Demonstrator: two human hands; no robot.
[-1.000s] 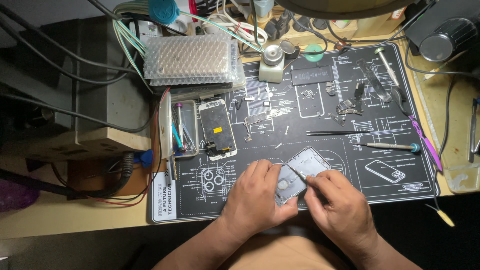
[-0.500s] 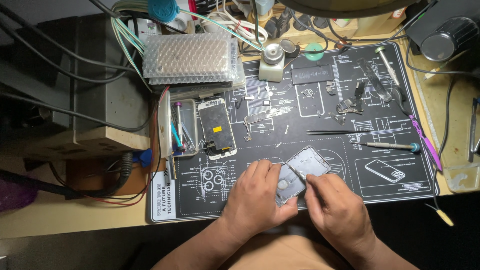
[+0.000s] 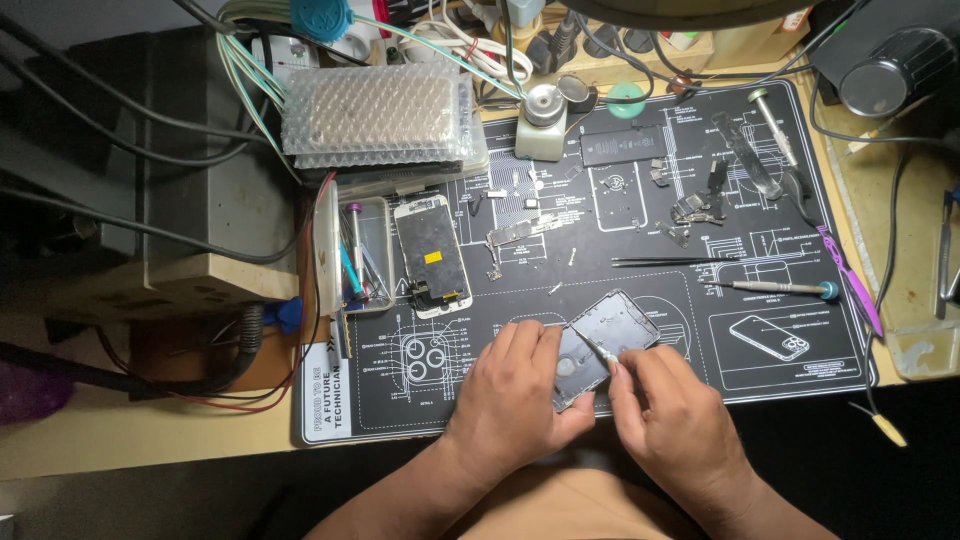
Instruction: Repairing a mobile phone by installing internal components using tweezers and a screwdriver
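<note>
Fingers of our left hand (image 3: 515, 395) grip one opened phone shell (image 3: 605, 345) at the black mat's (image 3: 770, 385) near edge, while our right hand (image 3: 672, 425) pinches what looks like one thin metal tool (image 3: 597, 348) into it. Beyond lie one detached screen (image 3: 432, 255), one battery (image 3: 620, 148) and one pair of tweezers (image 3: 670, 263), well apart. Bare mat stays open to the right.

Wooden bench (image 3: 150, 440) under black mat (image 3: 640, 250)

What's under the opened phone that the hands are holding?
Under the opened phone lies the black work mat with white drawings. The left hand steadies the phone and the right hand pokes a thin tool into it. The mat right beneath is covered.
</note>
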